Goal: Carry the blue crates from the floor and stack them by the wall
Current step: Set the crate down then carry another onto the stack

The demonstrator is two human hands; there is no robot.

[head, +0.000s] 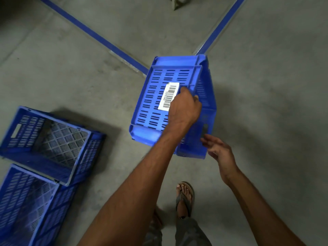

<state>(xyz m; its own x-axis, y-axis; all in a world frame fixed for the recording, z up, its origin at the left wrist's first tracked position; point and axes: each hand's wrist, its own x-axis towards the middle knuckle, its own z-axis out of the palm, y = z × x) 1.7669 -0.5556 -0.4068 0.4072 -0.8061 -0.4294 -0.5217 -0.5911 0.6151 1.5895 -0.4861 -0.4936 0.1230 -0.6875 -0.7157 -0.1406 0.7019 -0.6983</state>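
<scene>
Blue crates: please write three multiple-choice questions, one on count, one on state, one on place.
1. How many blue crates show? A. two B. three C. five
2. Which hand grips the held crate? A. left hand B. right hand C. neither
3. Where is the barcode label? A. on the right hand B. on the held crate C. on the left hand
Answers: B, the held one plus the near floor crate and far floor crate; A, its fingers curl over the rim; B, it sticks to the slotted side.
</scene>
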